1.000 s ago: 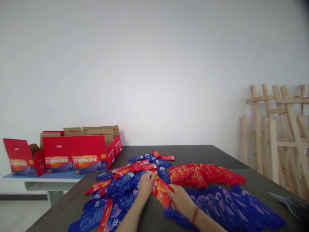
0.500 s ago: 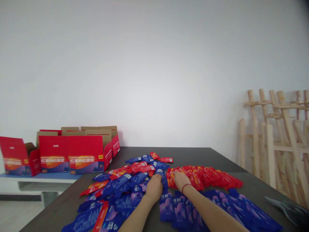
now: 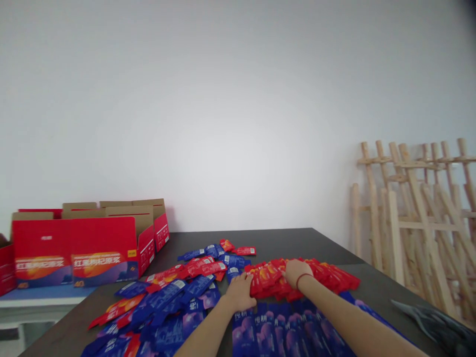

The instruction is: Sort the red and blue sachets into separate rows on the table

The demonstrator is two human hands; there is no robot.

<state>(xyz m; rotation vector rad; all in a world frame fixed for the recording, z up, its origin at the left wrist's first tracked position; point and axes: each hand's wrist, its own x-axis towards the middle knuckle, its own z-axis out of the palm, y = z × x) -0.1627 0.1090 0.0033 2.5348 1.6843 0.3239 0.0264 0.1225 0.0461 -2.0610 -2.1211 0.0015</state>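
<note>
My left hand [image 3: 240, 293] rests at the left end of a row of overlapping red sachets [image 3: 266, 278], fingers spread and nothing visible in its grasp. My right hand [image 3: 296, 271], a thin red cord round its wrist, is at the middle of that row; its fingers curl down onto the red sachets, with the tips hidden. Nearer to me, blue sachets [image 3: 266, 331] lie side by side in a fanned row, partly under my right forearm. Left of my left arm spreads a loose, mixed pile of blue sachets [image 3: 163, 297] and red sachets [image 3: 121, 310].
Open red cardboard boxes [image 3: 104, 248] stand at the left on a low blue-topped surface [image 3: 48, 293]. A dark, clear-edged plastic bag-like item [image 3: 433, 322] lies at the dark table's [image 3: 282, 240] right edge. Wooden frames [image 3: 412, 213] lean against the wall on the right.
My view has turned a little to the right. My right hand has moved rightward from the red row's left end to its middle. My left hand has come nearer that end, fingers now spread.
</note>
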